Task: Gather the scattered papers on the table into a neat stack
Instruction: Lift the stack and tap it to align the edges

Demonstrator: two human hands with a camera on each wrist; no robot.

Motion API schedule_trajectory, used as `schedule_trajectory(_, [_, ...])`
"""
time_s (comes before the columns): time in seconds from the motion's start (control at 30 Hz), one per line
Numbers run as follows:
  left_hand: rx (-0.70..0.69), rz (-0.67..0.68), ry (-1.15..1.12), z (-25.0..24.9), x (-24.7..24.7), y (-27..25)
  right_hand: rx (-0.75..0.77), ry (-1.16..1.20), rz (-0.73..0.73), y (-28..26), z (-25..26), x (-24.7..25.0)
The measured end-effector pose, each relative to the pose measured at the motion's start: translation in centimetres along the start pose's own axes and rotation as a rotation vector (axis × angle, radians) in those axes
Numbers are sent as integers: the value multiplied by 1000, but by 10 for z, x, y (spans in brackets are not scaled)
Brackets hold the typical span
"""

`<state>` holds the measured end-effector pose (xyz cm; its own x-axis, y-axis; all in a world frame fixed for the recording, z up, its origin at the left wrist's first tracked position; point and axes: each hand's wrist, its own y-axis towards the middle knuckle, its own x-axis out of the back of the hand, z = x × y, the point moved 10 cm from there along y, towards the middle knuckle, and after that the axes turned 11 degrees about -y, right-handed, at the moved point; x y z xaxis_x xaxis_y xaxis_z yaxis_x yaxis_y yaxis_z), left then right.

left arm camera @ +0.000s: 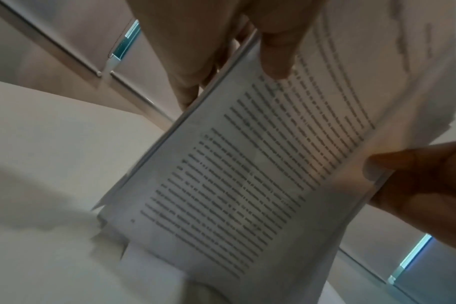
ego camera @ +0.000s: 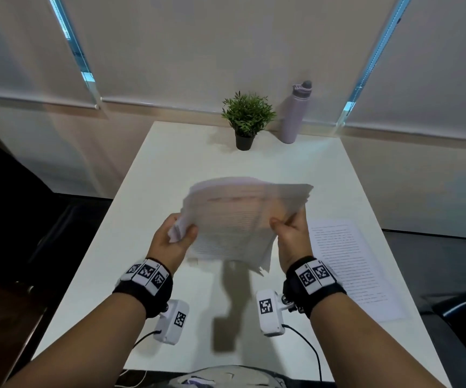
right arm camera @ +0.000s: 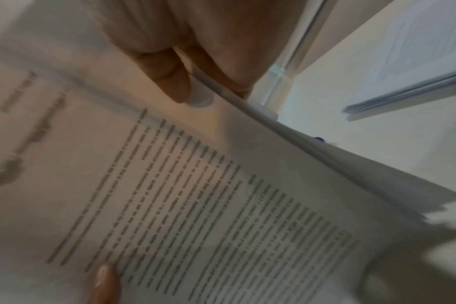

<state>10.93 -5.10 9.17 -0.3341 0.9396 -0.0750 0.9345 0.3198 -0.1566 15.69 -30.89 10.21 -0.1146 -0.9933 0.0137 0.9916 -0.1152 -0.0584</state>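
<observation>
A thick bundle of printed papers [ego camera: 237, 219] is held up above the middle of the white table [ego camera: 170, 169], blurred by motion. My left hand [ego camera: 180, 233] grips its left edge, thumb on the top sheet. My right hand [ego camera: 285, 224] grips the right edge the same way. The left wrist view shows the bundle of papers [left arm camera: 247, 174] from close, thumb [left arm camera: 276, 51] on top and the other hand's thumb [left arm camera: 403, 164] at the far edge. In the right wrist view the printed sheet [right arm camera: 195, 195] fills the frame. One more printed sheet [ego camera: 349, 264] lies flat on the table, right of my right hand.
A small potted plant [ego camera: 247, 119] and a lilac water bottle [ego camera: 295, 113] stand at the table's far edge. Roller blinds cover the windows behind. Dark chairs sit to the left and right of the table.
</observation>
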Motion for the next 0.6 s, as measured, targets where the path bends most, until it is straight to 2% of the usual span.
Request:
schedule_trajectory(0.13, [2, -50, -149, -18, -4, -9, 79, -159, 29, -4, 25, -13])
schedule_trajectory(0.23, [2, -39, -134, -15, -3, -5, 110, -264, 21, -10, 29, -16])
schedule_trajectory(0.33, [-17, 12, -101, -15, -6, -2, 125, -281, 12, -12, 28, -15])
schedule_trajectory(0.47, [-6, 2, -100, -18, -11, -4, 182, -321, -19, -15, 34, -14])
schedule_trajectory(0.6, [-44, 64, -96, -20, -17, -1, 232, -270, -62, -20, 40, -10])
